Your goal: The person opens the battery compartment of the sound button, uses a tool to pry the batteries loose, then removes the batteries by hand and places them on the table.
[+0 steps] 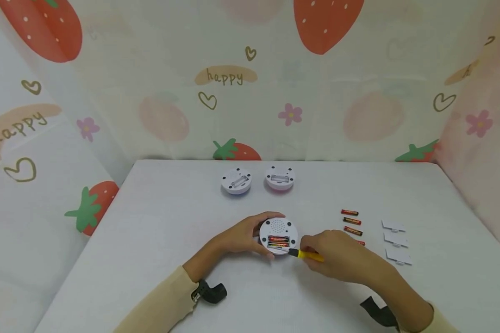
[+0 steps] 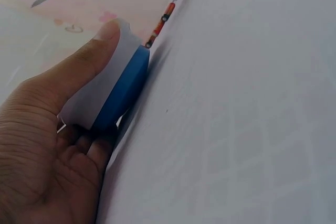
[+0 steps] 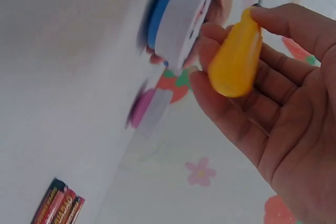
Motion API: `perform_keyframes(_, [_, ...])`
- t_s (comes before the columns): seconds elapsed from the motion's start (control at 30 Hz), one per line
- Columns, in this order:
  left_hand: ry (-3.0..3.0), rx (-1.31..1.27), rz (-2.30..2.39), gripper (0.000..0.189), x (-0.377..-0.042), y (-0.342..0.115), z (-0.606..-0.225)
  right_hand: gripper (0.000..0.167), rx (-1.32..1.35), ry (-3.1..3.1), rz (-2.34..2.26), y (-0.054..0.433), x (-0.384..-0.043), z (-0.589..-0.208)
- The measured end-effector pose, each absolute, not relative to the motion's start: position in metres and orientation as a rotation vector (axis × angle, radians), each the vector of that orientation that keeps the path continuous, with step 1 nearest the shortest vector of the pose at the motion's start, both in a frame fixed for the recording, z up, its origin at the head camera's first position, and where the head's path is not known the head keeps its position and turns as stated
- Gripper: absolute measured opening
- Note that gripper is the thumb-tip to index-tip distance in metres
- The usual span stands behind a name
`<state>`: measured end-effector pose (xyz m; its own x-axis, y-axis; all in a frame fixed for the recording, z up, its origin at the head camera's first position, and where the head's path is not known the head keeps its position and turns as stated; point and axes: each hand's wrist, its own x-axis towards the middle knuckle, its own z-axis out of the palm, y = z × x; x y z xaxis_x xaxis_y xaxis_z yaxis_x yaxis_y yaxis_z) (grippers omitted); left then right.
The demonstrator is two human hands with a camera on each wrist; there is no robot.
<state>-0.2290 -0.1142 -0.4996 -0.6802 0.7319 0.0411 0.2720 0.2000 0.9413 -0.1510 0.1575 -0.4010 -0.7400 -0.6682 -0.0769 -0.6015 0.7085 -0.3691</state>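
In the head view my left hand (image 1: 242, 235) grips the side of a round white device (image 1: 278, 225), its thumb at the near rim. The device's open battery compartment faces up with red-and-black batteries (image 1: 278, 240) inside. The left wrist view shows the white shell (image 2: 100, 90) with a blue underside (image 2: 126, 82) close over the table. A screwdriver (image 1: 311, 255) with a yellow handle is pinched by the thumb and fingers of my right hand (image 1: 337, 254). Its thin shaft overlaps the compartment's near edge in the head view. From the right wrist, the yellow handle (image 3: 239, 59) lies between thumb and fingers.
Two similar round devices, one at the back left (image 1: 236, 181) and one beside it (image 1: 280, 178), sit with open compartments. Several loose batteries (image 1: 352, 221) lie in a column right of my right hand. Farther right are three white battery covers (image 1: 396, 239). Printed cloth (image 1: 325, 129) walls the table.
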Motion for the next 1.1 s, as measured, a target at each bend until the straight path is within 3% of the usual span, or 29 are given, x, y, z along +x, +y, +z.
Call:
perform_keyframes(0.53, [2.09, 0.946, 1.455, 0.099, -0.231, -0.111, -0.495, 0.013, -1.034, 3.029, -0.507, 0.183, -0.166, -0.395])
perform_keyframes(1.1, [2.112, 0.938, 1.447, 0.099, -0.228, -0.113, -0.498, 0.011, -1.04, 3.098, -0.406, 0.178, -0.16, -0.394])
